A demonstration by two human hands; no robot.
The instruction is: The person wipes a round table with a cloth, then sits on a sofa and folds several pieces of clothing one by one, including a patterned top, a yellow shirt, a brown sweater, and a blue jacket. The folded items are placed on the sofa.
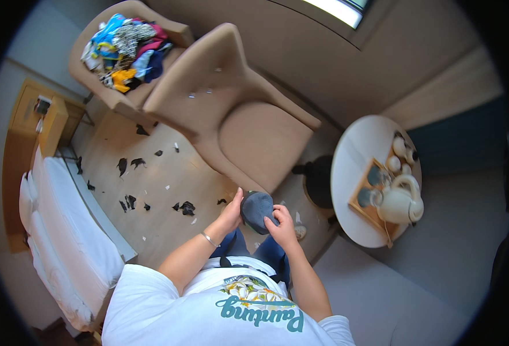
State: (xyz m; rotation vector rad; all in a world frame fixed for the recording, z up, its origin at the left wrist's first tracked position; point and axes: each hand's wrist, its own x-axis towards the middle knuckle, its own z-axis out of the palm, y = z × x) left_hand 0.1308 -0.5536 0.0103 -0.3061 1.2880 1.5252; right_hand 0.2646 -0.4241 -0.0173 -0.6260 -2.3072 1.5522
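Between my hands, in front of my lap, is a dark blue-grey rounded fabric item [258, 212], perhaps a cap or folded cloth; its exact kind cannot be told. My left hand [232, 212] supports it along one side, palm against its edge. On the other side my right hand [281, 224] grips it with thumb and fingers. Just beyond the item stands a beige armchair [263, 138] with a few small shiny bits on its back. Part of the item's underside is hidden.
Black scraps [188, 208] and white bits lie strewn over the floor. A second armchair [129, 8] holds piled clothes [133, 47]. At right, a round white table [349, 160] bears a kettle [403, 201] and a wooden tray [358, 209] with glasses. A bed [73, 207] stands at left.
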